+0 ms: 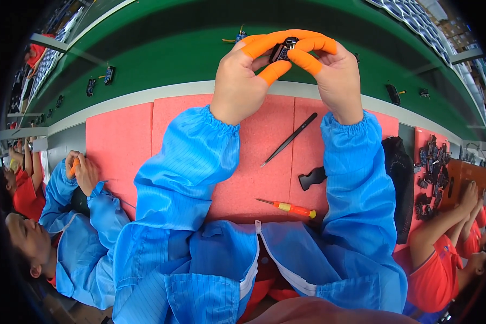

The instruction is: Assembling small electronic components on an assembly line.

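A small black electronic part (282,52) with a shiny metal-looking piece is held up over the near edge of the green belt. My left hand (242,78) grips it from the left between thumb and fingers. From the right, my right hand (337,75) pinches the same part, its thumb and index finger close to the shiny piece. Orange finger cots cover several fingertips on both hands. Below them, dark tweezers (289,140) lie slantwise on the pink foam mat (254,119). A yellow-and-red screwdriver (287,207) rests nearer my body.
Across the front runs a green belt (167,65) carrying several small assemblies (109,75). A black buckle (311,178) lies beside my right sleeve, near black fabric (398,183). Many black parts (432,162) sit on pink foam at right. Co-workers sit on both sides.
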{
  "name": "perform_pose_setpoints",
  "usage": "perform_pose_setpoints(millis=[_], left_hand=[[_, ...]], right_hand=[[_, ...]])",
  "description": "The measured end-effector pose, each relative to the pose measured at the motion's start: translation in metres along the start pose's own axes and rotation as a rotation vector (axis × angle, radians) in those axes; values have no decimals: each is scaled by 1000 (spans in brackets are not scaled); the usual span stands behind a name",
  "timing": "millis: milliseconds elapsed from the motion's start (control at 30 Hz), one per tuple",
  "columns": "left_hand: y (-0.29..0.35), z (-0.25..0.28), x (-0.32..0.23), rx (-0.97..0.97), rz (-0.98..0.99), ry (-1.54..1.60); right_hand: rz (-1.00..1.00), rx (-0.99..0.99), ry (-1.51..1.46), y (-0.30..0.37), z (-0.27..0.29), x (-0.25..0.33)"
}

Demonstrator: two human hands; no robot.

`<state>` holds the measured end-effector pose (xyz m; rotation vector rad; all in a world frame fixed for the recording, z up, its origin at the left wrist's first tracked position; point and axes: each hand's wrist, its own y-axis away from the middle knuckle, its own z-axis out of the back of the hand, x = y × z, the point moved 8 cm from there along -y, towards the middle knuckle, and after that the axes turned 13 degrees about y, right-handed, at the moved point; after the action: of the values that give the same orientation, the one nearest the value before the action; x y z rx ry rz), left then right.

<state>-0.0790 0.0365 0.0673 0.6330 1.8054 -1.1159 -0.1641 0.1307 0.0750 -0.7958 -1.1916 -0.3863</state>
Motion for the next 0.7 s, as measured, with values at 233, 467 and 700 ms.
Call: perform_pose_setpoints(millis=[233,467,700], left_hand=[[0,0,-5,8,-62,-94],[2,0,-8,-1,-127,-188],[3,2,-6,9,-108,-184]], right_hand=[[-150,25,-267,1,-9,-13],[-115,5,-302,5,-11,-14],[-51,-111,-232,8,-15,-13]])
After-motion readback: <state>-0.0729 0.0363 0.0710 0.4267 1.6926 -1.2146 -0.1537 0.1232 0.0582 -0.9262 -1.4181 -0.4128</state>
